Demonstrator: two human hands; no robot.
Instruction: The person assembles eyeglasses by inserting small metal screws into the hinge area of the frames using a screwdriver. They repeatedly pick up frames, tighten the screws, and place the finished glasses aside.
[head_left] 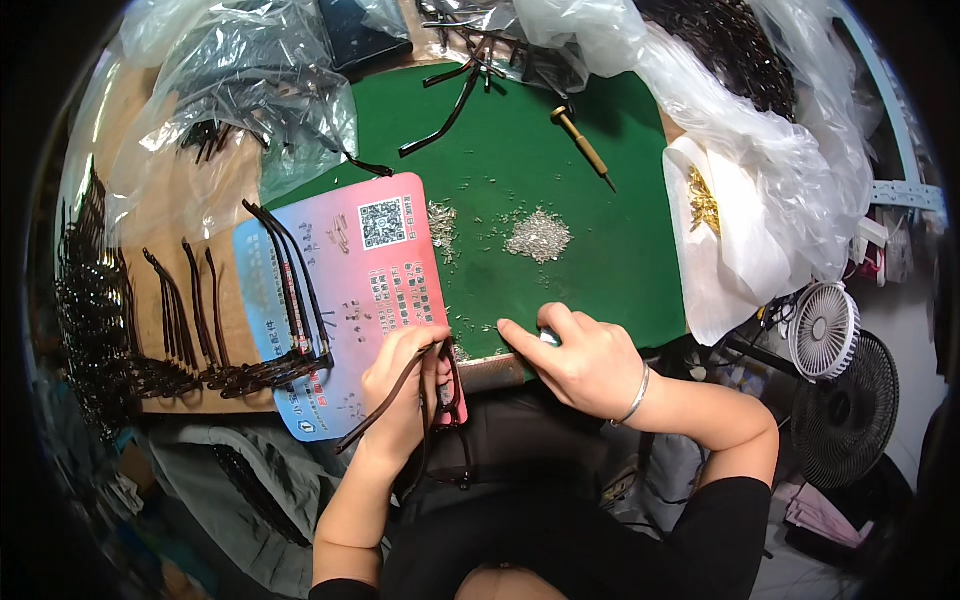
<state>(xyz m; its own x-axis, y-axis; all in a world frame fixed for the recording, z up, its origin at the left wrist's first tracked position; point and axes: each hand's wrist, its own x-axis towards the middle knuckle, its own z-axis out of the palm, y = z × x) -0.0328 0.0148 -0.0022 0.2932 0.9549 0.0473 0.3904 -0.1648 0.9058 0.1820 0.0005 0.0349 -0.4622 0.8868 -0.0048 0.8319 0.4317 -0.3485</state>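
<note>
My left hand (400, 385) is closed on a dark brown eyeglass frame (375, 418), whose arms stick out past my fingers near the table's front edge. My right hand (590, 365) is curled, with the index fingertip on the green mat (610, 285) beside a few tiny metal pieces (489, 327). A pale bit of something (549, 338) shows between its fingers; its kind is hidden. Farther in lies a heap of tiny silver screws (540, 235), with a smaller scatter of them (441, 230) to its left. Under my left hand is a pink-and-blue printed sheet (350, 280).
A brass-handled screwdriver (582, 145) lies at the back right. Several dark eyeglass frames (270, 375) stand at left, some over the sheet. Golden small parts (703, 203) sit on white wrapping at right. Plastic bags (300, 100) of eyeglass parts line the back. A white fan (824, 330) stands at right.
</note>
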